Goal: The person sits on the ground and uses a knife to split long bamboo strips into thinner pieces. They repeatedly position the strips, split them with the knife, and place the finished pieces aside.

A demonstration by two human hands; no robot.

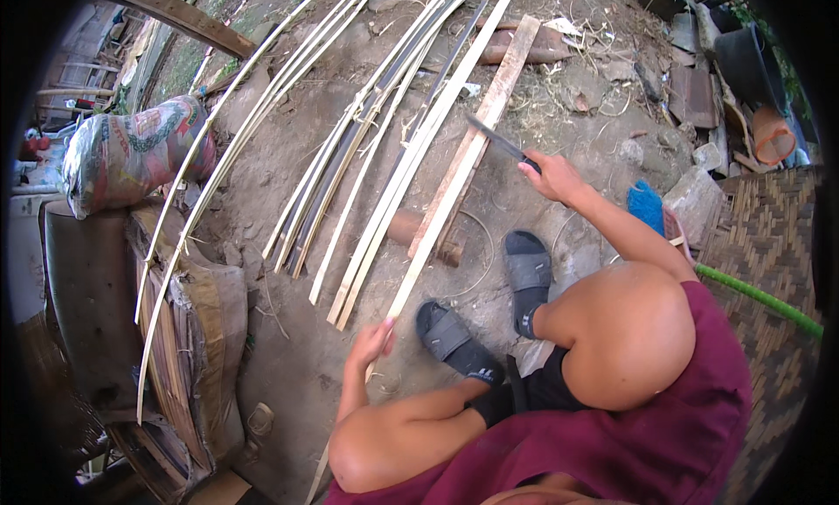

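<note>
My left hand (pixel 372 343) is closed around the near end of a pale bamboo strip (pixel 407 288). The strip runs away from me along a long wooden plank (pixel 516 57), and its tail passes below my left hand toward the lower edge. In my right hand (pixel 556 178) is a knife (pixel 501 142) with a dark blade, gripped by its handle. The blade points left and lies across the strip and plank; whether it touches the strip I cannot tell. Under the plank's near part is a short round log (pixel 449 250).
Long pale and dark bamboo strips (pixel 384 209) lie on the dirt left of the plank. More strips rest over a worn, layered block (pixel 214 304) beside a stuffed sack (pixel 131 153). At right are a woven mat (pixel 769 243), a green pole (pixel 759 301) and a black bucket (pixel 750 66).
</note>
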